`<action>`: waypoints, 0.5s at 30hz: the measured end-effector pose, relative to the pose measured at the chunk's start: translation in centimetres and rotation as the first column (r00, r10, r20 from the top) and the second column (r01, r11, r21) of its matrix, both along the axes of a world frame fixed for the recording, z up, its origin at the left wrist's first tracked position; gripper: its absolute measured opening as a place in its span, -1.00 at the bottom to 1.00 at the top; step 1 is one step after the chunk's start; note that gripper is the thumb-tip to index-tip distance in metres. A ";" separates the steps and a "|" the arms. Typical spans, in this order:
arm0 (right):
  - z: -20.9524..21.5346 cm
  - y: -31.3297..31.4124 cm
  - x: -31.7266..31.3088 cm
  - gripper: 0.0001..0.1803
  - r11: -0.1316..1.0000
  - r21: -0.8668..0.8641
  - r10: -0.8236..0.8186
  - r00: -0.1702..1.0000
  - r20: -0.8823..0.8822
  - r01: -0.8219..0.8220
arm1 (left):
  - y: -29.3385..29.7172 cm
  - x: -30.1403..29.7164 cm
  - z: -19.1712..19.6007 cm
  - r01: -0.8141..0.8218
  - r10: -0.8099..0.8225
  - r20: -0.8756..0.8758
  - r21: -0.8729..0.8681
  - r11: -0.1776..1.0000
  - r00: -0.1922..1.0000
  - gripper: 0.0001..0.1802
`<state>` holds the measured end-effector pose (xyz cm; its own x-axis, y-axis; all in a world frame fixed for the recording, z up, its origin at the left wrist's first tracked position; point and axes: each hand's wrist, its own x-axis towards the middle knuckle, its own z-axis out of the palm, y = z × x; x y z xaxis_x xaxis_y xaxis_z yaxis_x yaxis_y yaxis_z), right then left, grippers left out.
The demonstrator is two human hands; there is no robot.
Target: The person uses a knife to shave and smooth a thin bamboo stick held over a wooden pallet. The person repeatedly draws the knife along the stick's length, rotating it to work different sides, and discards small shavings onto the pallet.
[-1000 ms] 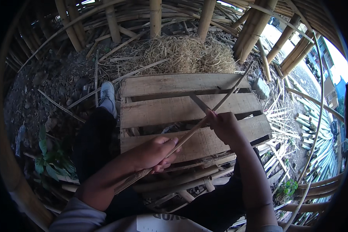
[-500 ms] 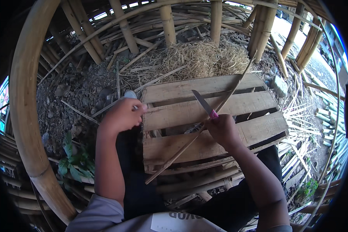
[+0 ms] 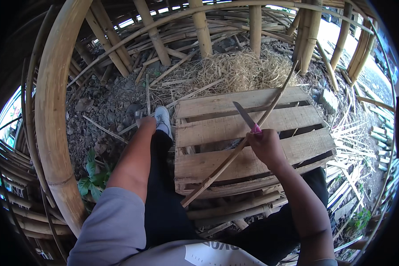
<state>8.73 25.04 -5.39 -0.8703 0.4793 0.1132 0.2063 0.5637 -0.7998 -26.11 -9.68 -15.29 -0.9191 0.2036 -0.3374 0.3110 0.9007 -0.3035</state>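
Hiding left hand (image 3: 145,122) behind shoe (image 3: 162,119)

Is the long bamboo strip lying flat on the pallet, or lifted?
Lifted: the bamboo strip slants across the wooden pallet, held with a knife in the right hand.

Wooden pallet (image 3: 208,166), straw heap (image 3: 239,71), bamboo poles (image 3: 53,115)

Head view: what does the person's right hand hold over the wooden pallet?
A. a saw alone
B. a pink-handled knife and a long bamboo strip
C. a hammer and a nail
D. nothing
B: the right hand grips a pink-handled knife together with a long bamboo strip slanting across the wooden pallet.
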 end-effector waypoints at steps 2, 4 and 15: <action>0.8 0.1 0.4 -0.53 1.000 0.005 -0.023 1.000 -0.016 0.023 | 0.0 1.2 1.8 0.010 0.012 -0.148 0.143 0.990 0.989 -0.69; 0.8 0.1 0.3 -0.55 1.000 0.002 -0.022 0.999 -0.036 0.023 | -0.6 1.8 3.2 -0.041 0.076 -0.176 0.192 0.980 0.981 -0.66; 1.0 1.5 -0.2 -0.54 0.998 -0.038 -0.057 0.996 -0.065 0.055 | -0.6 2.7 5.9 -0.315 0.442 0.351 -0.363 0.877 0.825 -0.37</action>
